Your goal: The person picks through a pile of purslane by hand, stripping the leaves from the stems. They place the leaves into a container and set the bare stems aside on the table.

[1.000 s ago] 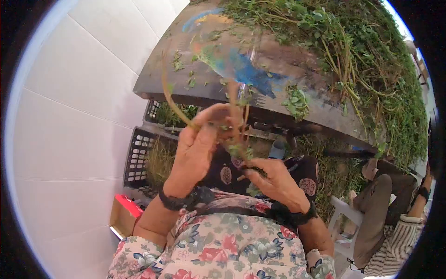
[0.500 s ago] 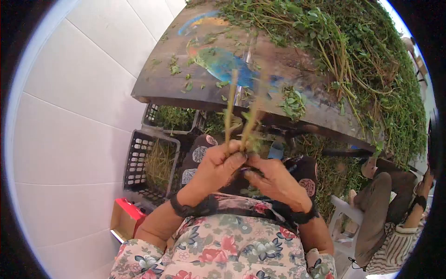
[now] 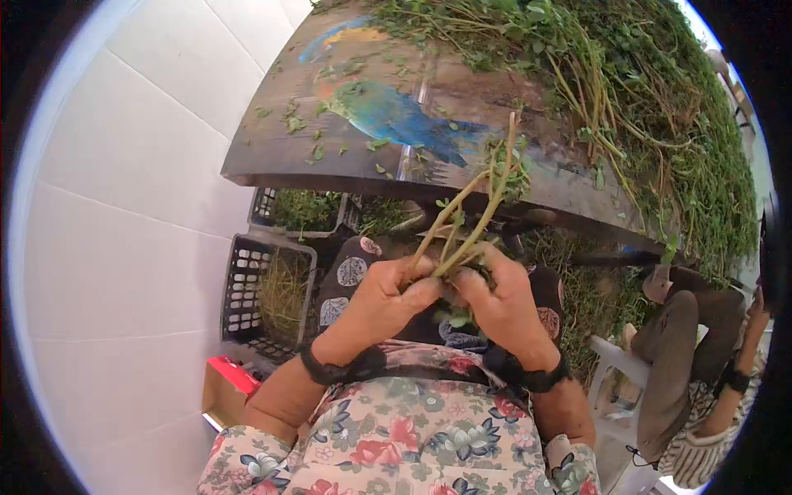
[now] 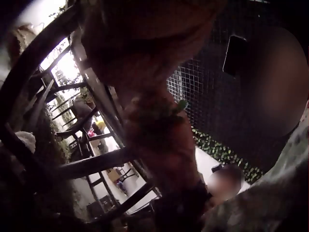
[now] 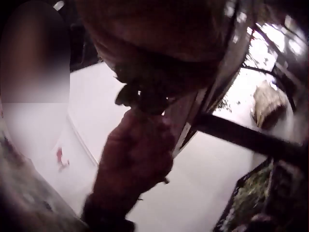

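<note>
Several long green stems (image 3: 487,216) with small leaves rise from between the two hands, their tips over the table's near edge. The left hand (image 3: 381,304) pinches the stems' lower ends between thumb and curled fingers. Close beside it, the right hand (image 3: 510,307) has its fingers and thumb round the leafy base of the same stems. In the left wrist view a small leaf (image 4: 181,104) shows at the dark hands; the right wrist view has dark leaves (image 5: 140,96) between both hands. The fingertips are partly hidden.
A large heap of leafy stems (image 3: 660,140) covers the right of the painted table (image 3: 272,144). Black crates (image 3: 246,285) with plants and a red-edged box (image 3: 227,388) stand at the left. Another person's leg (image 3: 670,371) is beside a white stool (image 3: 615,371) at the right.
The upright stems now lean to the right, their tips nearer the small leaf pile. The right hand's fingers have risen round the stems. Earlier the left hand was higher and farther from the right one.
</note>
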{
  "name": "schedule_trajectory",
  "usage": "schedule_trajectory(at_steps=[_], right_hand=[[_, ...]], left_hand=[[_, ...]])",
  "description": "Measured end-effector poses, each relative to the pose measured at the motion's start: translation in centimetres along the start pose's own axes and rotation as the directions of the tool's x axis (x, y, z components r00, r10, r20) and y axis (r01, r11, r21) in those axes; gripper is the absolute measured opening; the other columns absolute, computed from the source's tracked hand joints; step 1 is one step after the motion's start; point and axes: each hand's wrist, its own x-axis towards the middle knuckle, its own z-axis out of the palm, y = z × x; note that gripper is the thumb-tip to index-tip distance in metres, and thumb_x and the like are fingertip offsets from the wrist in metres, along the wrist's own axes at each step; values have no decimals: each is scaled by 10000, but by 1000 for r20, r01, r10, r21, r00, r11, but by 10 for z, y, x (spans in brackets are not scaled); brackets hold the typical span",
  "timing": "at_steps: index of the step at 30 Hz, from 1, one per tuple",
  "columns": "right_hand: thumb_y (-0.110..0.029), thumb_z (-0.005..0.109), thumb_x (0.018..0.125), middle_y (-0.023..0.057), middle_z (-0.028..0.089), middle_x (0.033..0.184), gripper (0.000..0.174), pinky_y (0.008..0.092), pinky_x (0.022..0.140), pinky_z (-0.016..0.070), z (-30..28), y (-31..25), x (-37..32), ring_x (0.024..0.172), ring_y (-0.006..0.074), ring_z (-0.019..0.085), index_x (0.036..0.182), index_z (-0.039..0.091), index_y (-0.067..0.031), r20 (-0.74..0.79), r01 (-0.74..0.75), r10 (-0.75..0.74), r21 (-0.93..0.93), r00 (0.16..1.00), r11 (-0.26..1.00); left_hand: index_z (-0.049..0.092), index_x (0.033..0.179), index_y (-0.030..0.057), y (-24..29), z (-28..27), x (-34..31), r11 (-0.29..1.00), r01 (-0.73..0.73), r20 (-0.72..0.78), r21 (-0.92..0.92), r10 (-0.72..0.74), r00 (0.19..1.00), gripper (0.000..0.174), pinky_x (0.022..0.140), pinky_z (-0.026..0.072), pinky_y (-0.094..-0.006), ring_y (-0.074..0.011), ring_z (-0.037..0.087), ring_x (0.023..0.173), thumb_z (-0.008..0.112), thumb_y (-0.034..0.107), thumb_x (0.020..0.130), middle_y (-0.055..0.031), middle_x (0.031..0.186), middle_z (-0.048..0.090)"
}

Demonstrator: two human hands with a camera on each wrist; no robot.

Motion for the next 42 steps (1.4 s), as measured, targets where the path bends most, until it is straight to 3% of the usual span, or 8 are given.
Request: schedule_trajectory(at_steps=[3,9,12,15,18,33,36,42], right_hand=[[-151,522,863,18,533,656,171,248,519,394,1,9,-3,573,105,487,984,567,-38,146,-244,196,521,970,818],[-191,508,890,-5,504,667,170,233,512,380,-26,5,-7,585,71,456,967,566,-52,372,-209,102,260,923,943],[-192,493,894,34,556,702,186,249,526,402,-22,14,-12,604,91,504,946,572,-32,309,-273,156,383,938,883],[-163,462,887,89,594,735,199,267,559,429,-29,20,-9,646,122,558,946,569,-6,74,80,-57,-369,996,926],[-142,447,863,130,610,772,209,287,601,448,-53,14,-10,691,151,589,955,556,10,-55,-316,311,-162,949,935],[-91,555,818,157,587,694,145,314,554,452,-23,-2,-16,611,251,593,929,571,0,-102,-199,239,298,966,934],[-90,521,824,105,557,630,122,291,539,439,-19,4,-14,553,223,547,888,561,6,-213,63,-131,-297,968,953],[-137,477,847,85,562,763,177,258,611,447,-90,11,-25,683,176,552,931,549,1,-527,53,-34,22,849,998]], left_hand=[[598,949,-14,11,3,0,996,-1,45,-94,5,999,191,576,380,-208,-43,439,642,543,124,829,-9,679,538],[598,975,4,11,1,0,997,0,245,73,-18,969,200,556,384,-222,-48,442,619,568,116,812,-15,671,534],[598,906,-8,11,4,1,998,-35,242,50,22,970,159,542,376,-230,-51,434,605,571,113,806,-2,629,479],[594,862,-6,4,2,-2,998,30,162,53,-38,986,142,523,359,-230,-47,414,586,565,122,810,11,608,450],[596,864,-3,-1,-11,-7,994,75,100,85,-84,991,156,509,346,-227,-43,402,571,563,141,812,21,601,449],[588,1059,47,11,1,0,975,-97,201,200,56,978,252,546,400,-253,-119,438,564,556,152,832,-89,664,537],[584,1043,42,10,-2,1,968,-113,190,222,70,979,238,551,402,-267,-137,448,563,546,161,839,-92,663,535],[582,963,34,-13,-12,-7,966,-92,152,242,56,987,189,556,406,-279,-153,452,565,541,175,844,-95,645,518]])
